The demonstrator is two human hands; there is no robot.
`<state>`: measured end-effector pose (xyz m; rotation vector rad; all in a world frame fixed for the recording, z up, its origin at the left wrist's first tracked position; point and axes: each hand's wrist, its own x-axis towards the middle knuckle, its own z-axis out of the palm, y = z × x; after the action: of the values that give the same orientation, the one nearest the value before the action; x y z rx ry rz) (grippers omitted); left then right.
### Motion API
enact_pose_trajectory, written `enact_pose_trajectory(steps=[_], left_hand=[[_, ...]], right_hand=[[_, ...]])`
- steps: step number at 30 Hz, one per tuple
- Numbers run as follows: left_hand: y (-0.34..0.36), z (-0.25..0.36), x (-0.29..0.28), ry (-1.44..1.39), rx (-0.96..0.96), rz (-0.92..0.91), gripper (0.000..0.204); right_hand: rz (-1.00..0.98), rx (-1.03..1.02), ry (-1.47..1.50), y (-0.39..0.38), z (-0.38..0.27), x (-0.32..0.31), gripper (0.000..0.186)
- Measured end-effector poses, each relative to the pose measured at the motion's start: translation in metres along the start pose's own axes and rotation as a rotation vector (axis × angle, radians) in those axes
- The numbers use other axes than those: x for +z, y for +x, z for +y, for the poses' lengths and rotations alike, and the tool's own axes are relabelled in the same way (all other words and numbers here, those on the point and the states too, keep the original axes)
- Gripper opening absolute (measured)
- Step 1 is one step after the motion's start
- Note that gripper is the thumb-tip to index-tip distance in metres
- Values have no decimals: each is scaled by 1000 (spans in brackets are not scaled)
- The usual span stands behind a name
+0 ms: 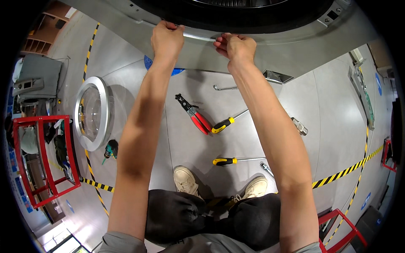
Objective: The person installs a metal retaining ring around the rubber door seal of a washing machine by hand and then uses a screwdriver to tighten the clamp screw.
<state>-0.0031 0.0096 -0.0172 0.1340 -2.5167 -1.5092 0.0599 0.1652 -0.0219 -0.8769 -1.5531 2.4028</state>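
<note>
The grey front panel (270, 48) of a washing machine fills the upper part of the head view, around a black rubber door seal (287, 19). A thin silvery wire band (198, 38) runs along the seal's lower edge. My left hand (168, 41) is closed, its fingers pinching the band at the seal's edge. To its right, my right hand (239, 48) has its fingers bent and pressed together at the same band. The fingertips of both hands are partly hidden against the seal. A stretch of band shows between the hands.
Red-handled pliers (194, 114), two yellow-and-black screwdrivers (222, 125) and a metal wrench (225, 88) lie on the floor below. At left are a round door (91, 114), a power drill (111, 149) and a red frame cart (46, 158). Black-and-yellow tape (339, 173) marks the floor.
</note>
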Motion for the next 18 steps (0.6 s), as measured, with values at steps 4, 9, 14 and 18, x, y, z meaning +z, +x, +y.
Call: enact_pose_trajectory(steps=[4, 9, 14, 18], left_hand=[[5, 0, 5, 9, -7, -11, 22], [2, -5, 4, -18, 19, -5, 20], [-6, 1, 4, -131, 4, -29, 20], [-12, 4, 2, -206, 0, -45, 19]], right_hand=[[-6, -122, -115, 13, 7, -5, 14], [-48, -119, -11, 11, 16, -11, 18], [-72, -208, -78, 15, 22, -15, 22], [-112, -238, -158, 18, 24, -21, 29]])
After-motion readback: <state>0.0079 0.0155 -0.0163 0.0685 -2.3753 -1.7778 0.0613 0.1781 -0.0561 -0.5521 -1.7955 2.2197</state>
